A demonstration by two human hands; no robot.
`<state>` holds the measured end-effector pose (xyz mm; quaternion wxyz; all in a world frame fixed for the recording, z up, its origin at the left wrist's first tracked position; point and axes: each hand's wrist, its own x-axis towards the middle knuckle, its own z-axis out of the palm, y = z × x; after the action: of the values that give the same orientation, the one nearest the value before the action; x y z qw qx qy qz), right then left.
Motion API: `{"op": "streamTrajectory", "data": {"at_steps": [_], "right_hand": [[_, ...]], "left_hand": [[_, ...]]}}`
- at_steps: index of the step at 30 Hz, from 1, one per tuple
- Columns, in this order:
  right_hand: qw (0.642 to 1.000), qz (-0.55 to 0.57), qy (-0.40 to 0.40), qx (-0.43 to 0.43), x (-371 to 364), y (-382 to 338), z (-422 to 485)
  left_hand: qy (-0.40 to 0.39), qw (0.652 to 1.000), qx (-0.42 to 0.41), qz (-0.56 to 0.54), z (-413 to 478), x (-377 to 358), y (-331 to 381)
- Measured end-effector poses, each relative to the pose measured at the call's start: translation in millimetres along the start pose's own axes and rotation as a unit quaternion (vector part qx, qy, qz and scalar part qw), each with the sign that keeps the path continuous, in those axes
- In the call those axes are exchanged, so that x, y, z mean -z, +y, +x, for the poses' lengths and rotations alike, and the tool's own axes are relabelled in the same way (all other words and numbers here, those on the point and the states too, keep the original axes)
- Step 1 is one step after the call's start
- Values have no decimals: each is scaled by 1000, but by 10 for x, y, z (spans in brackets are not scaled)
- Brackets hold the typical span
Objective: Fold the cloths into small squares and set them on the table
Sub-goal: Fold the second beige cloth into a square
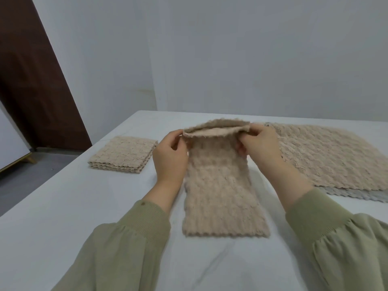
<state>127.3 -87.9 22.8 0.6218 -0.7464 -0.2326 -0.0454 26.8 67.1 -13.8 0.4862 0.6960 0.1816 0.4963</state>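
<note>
Grey-white wall (210,49) behind; dark brown door (31,80) far left.

White table (63,206), faint grey veining, fills the lower view. Three groups of cloth lie on it.

Right side: one beige cloth (327,156) spread flat and open, the largest piece. Scalloped edge of a grey cloth (357,196) shows beneath its near border. Two layers countable; more underneath cannot be told.

Centre: one beige strip cloth (220,192), folded lengthwise and running from the near edge away from the person. Near end rests flat on the table. Far end is lifted clear, its two layers parted slightly at the top.

Left side: folded stack (123,153), beige, squarish, well apart from the strip. About four wavy edges show along its near side; whether that is one cloth or several cannot be told.

Two olive-green sleeves (126,238) with ribbed cuffs enter from the bottom.

Left hand (170,158): pinches the strip's far left corner, thumb and fingers curled on the edge.

Right hand (260,145): pinches the far right corner the same way, fingers wrapped over the top edge.
</note>
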Motion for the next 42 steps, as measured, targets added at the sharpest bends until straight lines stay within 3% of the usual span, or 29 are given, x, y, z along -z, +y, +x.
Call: {"op": "streamTrajectory", "data": {"at_steps": [2, 4, 7, 11, 21, 24, 28, 34, 42], "right_hand": [[998, 16, 38, 51, -70, 15, -88], [999, 8, 17, 50, -133, 106, -165], [1000, 9, -14, 11, -160, 251, -225], [987, 134, -47, -81, -73, 222, -332], [931, 288, -98, -201, 181, 98, -698], [947, 224, -102, -207, 259, 56, -841], [987, 13, -94, -132, 317, 51, -1029], [990, -97, -78, -71, 325, 118, -1043], [988, -141, -57, -37, 338, 125, -1035]], "left_hand": [[-4, 1000, -7, -15, -29, -9, 31], [-18, 999, 20, -26, -57, -13, 37], [-73, 979, 160, -102, -52, -4, 44], [-108, 932, 290, -190, -65, 28, 157], [-189, 917, 312, -160, -335, 265, 339], [-220, 920, 304, -116, -429, 356, 331], [-279, 910, 303, -39, -460, 455, 365], [-339, 900, 270, 49, -446, 505, 401], [-335, 913, 208, 107, -445, 483, 346]]}}
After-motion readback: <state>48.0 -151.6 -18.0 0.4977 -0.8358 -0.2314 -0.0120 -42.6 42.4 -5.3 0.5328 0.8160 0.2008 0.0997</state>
